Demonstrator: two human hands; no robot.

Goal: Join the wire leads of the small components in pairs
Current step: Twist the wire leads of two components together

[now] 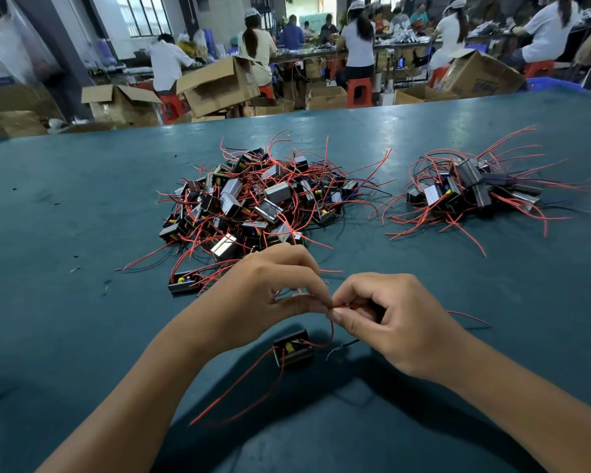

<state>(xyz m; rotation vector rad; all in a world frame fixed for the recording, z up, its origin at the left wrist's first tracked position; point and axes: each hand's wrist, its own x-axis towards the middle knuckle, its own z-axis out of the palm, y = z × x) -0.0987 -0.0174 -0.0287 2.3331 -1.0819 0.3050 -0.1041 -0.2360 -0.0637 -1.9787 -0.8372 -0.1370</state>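
My left hand [270, 295] and my right hand [389, 322] meet fingertip to fingertip above the table, both pinching thin red wire leads [343, 306] between thumb and fingers. From the pinch a red lead curves down to a small black component [292, 346] with a yellow part, lying on the table just below my hands. More red leads trail from it toward the lower left. Another single black component [185, 283] lies left of my left hand.
A large pile of black components with red leads [256, 196] lies mid-table beyond my hands. A smaller pile [471, 189] lies at the right. The table has a dark teal surface [82, 216]. Seated people and cardboard boxes fill the background.
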